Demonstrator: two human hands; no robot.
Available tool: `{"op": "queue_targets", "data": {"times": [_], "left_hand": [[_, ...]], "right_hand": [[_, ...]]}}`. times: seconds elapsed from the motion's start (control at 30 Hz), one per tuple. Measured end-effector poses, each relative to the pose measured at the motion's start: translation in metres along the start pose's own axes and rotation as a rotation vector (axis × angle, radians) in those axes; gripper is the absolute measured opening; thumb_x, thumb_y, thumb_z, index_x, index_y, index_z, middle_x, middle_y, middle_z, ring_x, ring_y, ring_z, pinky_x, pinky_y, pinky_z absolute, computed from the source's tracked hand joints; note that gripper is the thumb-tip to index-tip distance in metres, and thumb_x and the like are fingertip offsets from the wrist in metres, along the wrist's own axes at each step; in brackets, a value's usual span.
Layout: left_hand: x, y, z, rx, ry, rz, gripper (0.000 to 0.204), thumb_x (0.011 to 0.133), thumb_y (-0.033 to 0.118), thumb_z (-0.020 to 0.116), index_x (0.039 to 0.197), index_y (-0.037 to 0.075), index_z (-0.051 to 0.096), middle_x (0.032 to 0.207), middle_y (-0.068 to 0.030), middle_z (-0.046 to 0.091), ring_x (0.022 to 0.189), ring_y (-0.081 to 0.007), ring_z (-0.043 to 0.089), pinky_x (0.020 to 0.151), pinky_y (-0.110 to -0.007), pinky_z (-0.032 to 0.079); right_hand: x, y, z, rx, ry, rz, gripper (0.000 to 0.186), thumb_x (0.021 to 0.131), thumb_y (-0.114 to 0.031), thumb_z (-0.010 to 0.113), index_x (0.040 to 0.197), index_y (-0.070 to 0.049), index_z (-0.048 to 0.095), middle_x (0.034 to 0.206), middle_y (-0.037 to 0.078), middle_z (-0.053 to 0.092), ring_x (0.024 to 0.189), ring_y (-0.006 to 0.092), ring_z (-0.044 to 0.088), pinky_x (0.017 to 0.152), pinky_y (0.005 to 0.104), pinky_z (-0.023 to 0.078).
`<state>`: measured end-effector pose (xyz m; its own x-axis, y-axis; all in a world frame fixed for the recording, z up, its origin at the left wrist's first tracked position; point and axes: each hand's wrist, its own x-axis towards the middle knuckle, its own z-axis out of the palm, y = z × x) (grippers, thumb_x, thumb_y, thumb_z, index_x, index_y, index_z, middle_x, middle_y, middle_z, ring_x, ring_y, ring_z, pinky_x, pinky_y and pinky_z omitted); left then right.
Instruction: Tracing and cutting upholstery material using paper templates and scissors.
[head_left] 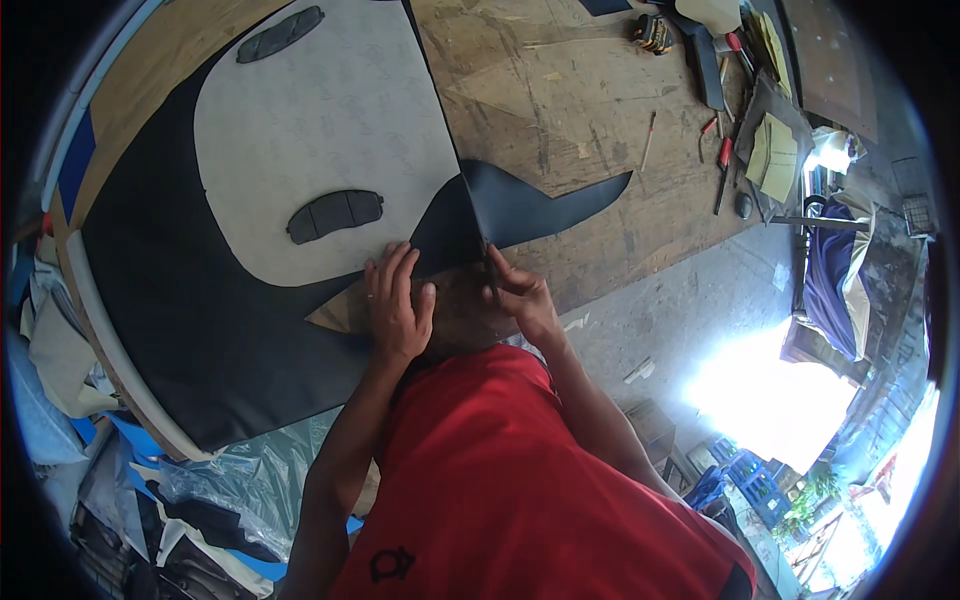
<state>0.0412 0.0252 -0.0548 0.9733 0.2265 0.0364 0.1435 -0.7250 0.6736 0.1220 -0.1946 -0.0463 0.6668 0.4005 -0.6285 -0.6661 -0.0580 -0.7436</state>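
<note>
A white pattern sheet (300,140) lies on black sheet material (160,280), weighed down by a dark segmented pad (334,215) and a second one (280,35) near the top. My left hand (398,305) rests palm down, fingers out, at the pattern's lower edge. At the black material's edge my right hand (515,290) pinches a thin dark object (491,270); whether it is a blade or part of the sheet, I cannot tell. A pointed offcut of black material (540,210) extends rightward from beside that hand over the wooden tabletop (550,100).
Hand tools (723,165), a drill-like tool (655,35) and yellowish paper pieces (770,160) lie at the right of the table. Fabric and plastic wrap (240,485) are piled lower left. Purple cloth (830,280) hangs at right above the concrete floor (660,330).
</note>
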Motion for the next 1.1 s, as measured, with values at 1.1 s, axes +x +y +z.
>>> {"op": "queue_targets", "data": {"times": [1.1], "left_hand": [[0.024,0.032,0.072,0.152,-0.173,0.359,0.057,0.091,0.031,0.068,0.136,-0.002,0.057,0.141,-0.0221,0.058,0.133,-0.0397,0.052,0.108,-0.061,0.036]], "right_hand": [[0.036,-0.063,0.026,0.164,-0.008,0.084,0.057,0.092,0.006,0.069,0.147,-0.004,0.058,0.083,-0.006,0.061,0.065,0.0017,0.042,0.058,0.0151,0.033]]}}
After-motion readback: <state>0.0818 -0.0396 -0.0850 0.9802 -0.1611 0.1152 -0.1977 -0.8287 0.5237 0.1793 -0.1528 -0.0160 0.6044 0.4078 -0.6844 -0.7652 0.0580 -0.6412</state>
